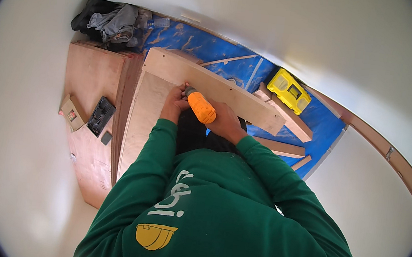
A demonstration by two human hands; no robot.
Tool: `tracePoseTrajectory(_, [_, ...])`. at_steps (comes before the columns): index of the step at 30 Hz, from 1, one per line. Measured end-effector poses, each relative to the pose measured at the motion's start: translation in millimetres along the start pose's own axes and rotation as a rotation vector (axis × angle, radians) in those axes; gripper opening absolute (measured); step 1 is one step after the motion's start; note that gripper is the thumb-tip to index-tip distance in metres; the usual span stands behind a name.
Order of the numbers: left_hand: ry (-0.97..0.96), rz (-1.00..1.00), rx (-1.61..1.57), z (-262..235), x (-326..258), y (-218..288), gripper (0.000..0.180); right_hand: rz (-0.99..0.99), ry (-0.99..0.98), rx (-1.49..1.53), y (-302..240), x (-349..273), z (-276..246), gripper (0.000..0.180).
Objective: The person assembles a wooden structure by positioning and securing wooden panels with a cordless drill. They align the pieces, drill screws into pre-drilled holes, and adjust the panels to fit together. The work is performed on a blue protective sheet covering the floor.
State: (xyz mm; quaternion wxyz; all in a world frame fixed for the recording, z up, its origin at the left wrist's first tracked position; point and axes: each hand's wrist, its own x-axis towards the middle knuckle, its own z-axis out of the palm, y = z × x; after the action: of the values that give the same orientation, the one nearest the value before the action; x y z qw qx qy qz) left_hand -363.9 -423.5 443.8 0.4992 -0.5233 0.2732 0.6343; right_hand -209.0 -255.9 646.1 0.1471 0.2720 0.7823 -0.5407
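Note:
An orange cordless drill [201, 108] is in my right hand [225, 122], which wraps round its handle from the right. Its dark chuck points up and left at a long pale wooden board [216, 90]. My left hand [173, 102] is beside the chuck, fingers closed together at the drill's tip against the board. Whatever those fingers pinch is too small to make out. Several dark holes or screw heads dot the board. Below its left end extends a flat plywood panel [140, 115], partly hidden by my left arm.
Stacked plywood sheets [95, 68] lie at left, carrying a black bit case [101, 116] and a small cardboard box [73, 112]. A yellow case [290, 91] rests on timber offcuts [296, 124] at right. Blue sheeting [221, 48] covers the floor. Dark and grey clothes [116, 22] lie piled far left.

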Motion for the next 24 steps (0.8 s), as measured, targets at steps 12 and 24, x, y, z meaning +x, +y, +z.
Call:
tracePoseTrajectory(12, [0.011,0.049,-0.015,3,-9,-12,0.023,-0.004,-0.020,0.062,2,3,-8,0.031])
tracePoseTrajectory(24, [-0.055,0.089,-0.026,15,-16,-25,0.024,0.040,-0.079,-0.139,-4,17,-20,0.033])
